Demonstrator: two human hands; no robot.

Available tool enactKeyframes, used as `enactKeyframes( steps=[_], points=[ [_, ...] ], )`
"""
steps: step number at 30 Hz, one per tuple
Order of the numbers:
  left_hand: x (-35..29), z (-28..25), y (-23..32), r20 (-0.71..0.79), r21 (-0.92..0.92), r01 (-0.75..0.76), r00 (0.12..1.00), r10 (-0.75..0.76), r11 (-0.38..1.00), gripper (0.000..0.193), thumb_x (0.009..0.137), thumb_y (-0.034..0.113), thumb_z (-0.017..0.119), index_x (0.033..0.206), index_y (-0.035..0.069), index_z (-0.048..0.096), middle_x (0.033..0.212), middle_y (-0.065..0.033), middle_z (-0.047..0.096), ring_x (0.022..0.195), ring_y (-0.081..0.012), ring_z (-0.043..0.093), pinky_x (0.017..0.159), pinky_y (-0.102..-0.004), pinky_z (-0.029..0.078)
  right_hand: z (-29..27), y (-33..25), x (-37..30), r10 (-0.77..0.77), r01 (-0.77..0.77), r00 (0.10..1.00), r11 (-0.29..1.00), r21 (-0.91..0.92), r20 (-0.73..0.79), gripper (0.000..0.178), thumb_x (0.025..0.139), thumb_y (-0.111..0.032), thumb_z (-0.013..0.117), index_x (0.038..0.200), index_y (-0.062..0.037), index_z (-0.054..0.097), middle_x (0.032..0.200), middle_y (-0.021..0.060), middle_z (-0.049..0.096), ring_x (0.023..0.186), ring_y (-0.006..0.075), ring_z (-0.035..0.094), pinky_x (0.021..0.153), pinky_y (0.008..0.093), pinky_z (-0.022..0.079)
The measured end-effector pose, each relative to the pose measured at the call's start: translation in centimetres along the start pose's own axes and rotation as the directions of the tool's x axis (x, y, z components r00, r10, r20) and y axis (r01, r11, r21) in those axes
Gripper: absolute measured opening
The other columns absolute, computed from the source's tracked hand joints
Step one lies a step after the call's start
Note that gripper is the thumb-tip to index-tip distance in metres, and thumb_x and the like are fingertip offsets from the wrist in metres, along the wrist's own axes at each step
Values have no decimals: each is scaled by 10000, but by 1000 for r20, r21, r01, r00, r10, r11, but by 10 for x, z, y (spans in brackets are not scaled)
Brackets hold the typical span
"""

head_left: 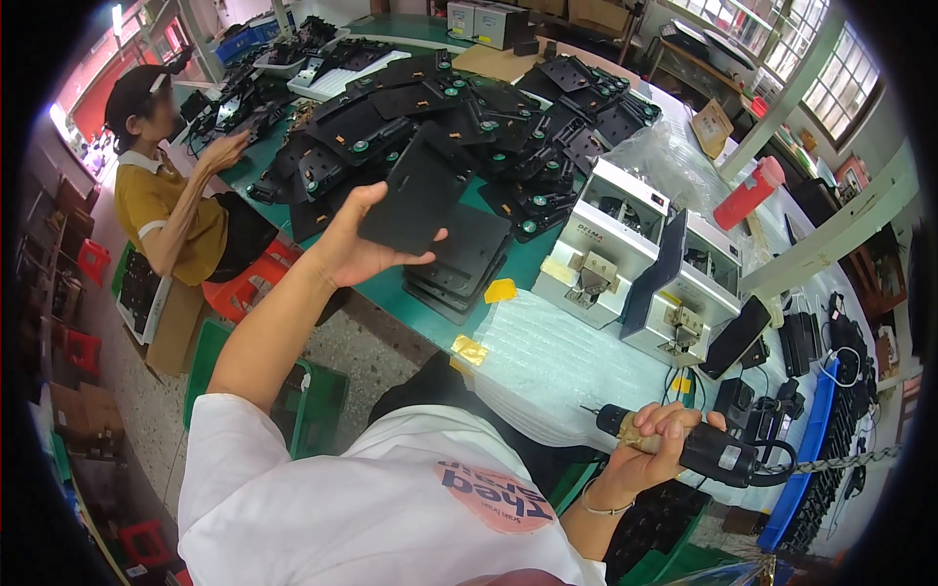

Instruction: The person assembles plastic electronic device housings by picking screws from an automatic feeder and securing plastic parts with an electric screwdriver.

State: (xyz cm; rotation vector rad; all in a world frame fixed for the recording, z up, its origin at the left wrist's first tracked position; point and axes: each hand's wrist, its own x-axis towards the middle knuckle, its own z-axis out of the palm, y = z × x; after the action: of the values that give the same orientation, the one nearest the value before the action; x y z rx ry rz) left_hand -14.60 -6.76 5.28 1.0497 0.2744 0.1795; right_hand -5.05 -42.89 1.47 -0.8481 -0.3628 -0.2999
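My left hand (344, 242) is reached out over the green table and holds a flat black plate (420, 190), which is tilted up. Part of its grip is hidden by the plate. Just under it lies a stack of similar black plates (464, 262) at the table's near edge. In my right hand (657, 445), at the lower right, is a black electric screwdriver (721, 455), its thin bit pointing left. Its cord loops from the rear end. Beyond the held plate spreads a big heap of black plate assemblies (363, 115) with round green parts.
Two white-and-grey machines (611, 239) stand right of the stack. White foam sheeting (537, 361) covers the near table, with yellow tape (469, 350) on its edge. A blue tray (806, 459) lies far right, a red cup (750, 193) behind. A co-worker (171, 186) sits left.
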Motion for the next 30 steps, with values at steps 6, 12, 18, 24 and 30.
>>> enactKeyframes(
  steps=[6,12,18,24,30],
  points=[
    [5,-15,-12,-183,105,-56,980,75,993,640,844,409,677,1361,124,429,1227,-76,525,1108,-235,525,964,-402,418,-9,3,0,9,-9,1000,1000,-10,-25,460,819,-23,617,1217,-72,393,664,39,460,532,132,455,475,262,423],
    [20,-1,-36,-293,782,63,915,276,620,901,714,444,783,1417,148,305,1323,-182,450,1226,-286,423,1037,-425,337,-13,8,-2,7,-7,1000,999,-45,-12,466,810,-29,636,1209,-71,401,678,44,495,529,133,471,481,268,442],
    [33,24,-64,-334,942,301,836,436,146,1092,597,571,798,1444,149,254,1382,-190,391,1283,-384,312,1071,-533,201,-17,16,-1,4,-5,1000,997,-73,-6,484,800,-22,639,1209,-66,384,665,47,499,527,132,489,482,271,462],
    [38,42,-85,-300,935,355,820,486,-22,1120,631,617,757,1472,110,218,1372,-163,374,1262,-354,326,1034,-533,218,-18,24,0,-7,6,1000,993,-120,-4,487,804,-21,637,1211,-64,373,665,46,502,530,132,494,482,271,468],
    [21,45,-82,-245,938,332,841,482,-102,1074,678,620,729,1475,100,232,1397,-172,403,1257,-356,364,1032,-532,230,-15,23,-1,35,-39,999,992,-122,-38,469,803,-17,652,1192,-64,393,664,43,500,554,144,492,494,266,447]
  ],
)
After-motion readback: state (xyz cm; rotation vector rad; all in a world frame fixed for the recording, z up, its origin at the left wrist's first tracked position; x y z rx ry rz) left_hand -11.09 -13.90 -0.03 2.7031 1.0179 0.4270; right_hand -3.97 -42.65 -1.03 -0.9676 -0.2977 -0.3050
